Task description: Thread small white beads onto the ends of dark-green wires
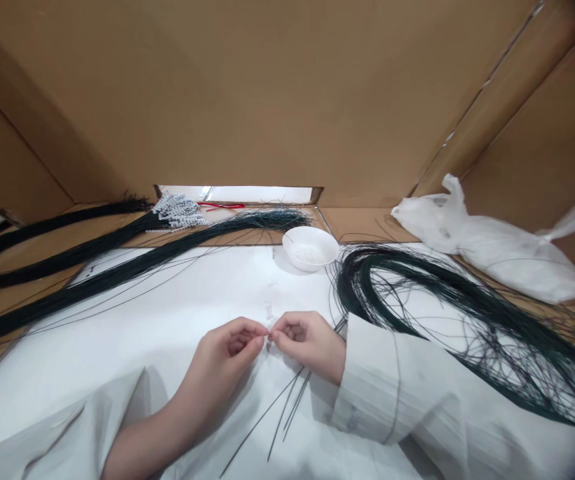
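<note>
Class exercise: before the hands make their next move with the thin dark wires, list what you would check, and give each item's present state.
1. Fingertips of left hand and right hand meet at one spot: ok.
2. Something tiny pinched there: cannot tell.
3. Loose wires trail under the right hand: ok.
4. White bowl upright beyond the hands: ok.
5. Big wire bundle untangled: not ok, strands stray.
6. Plastic bag apart from the hands: ok.

A white bowl (pixel 310 248) sits by dark wire bundles (pixel 117 267), near a white plastic bag (pixel 492 247) against cardboard walls (pixel 287 93)
</note>
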{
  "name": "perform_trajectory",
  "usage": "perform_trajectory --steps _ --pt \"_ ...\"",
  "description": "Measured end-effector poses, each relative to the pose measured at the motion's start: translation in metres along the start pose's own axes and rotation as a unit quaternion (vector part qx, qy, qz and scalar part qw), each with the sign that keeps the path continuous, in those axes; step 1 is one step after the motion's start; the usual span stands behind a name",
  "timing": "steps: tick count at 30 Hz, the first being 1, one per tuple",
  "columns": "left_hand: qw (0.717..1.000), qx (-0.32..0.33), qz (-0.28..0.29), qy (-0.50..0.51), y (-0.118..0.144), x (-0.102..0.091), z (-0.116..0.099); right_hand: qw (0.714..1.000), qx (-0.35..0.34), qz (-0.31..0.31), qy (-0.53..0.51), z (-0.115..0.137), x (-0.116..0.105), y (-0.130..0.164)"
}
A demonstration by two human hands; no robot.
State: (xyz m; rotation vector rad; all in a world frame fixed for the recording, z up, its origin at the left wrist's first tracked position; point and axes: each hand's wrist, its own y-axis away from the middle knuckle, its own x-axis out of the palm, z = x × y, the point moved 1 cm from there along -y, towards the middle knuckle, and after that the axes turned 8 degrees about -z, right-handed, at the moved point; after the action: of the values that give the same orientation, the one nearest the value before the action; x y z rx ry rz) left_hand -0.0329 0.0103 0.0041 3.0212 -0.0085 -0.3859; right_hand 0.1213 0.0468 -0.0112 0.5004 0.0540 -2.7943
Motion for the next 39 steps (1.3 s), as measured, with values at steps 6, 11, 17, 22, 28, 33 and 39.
perform_trajectory --steps 6,11,17,22,28,33,39 --pt "1.0 -0.007 -0.004 0.009 -0.0003 -0.0001 0.0005 1.0 -0.004 -0.005 -0.014 0.0016 0.0003 0.0029" --pt "1.0 -0.016 -0.003 0.012 0.0008 -0.0006 -0.0008 1.0 0.003 -0.001 -0.027 0.001 0.0017 0.0051" --pt "1.0 -0.029 0.003 0.006 0.0023 0.0013 -0.0025 1.0 0.016 0.004 -0.026 0.0036 0.0038 0.0059" --pt "1.0 -0.022 0.006 0.001 0.0032 0.0015 -0.0053 1.0 0.017 0.002 -0.019 0.005 0.0038 0.0071" --pt "1.0 -0.03 0.004 0.009 0.0028 0.0014 -0.0064 1.0 0.017 0.006 -0.022 0.0056 0.0034 0.0078" --pt "0.999 -0.029 0.009 0.016 0.0034 0.0019 -0.0073 1.0 0.013 0.008 -0.013 0.0064 0.0044 0.0071" --pt "0.999 -0.048 0.005 0.01 0.0047 0.001 -0.0067 1.0 0.012 0.005 -0.015 0.0069 0.0055 0.007"
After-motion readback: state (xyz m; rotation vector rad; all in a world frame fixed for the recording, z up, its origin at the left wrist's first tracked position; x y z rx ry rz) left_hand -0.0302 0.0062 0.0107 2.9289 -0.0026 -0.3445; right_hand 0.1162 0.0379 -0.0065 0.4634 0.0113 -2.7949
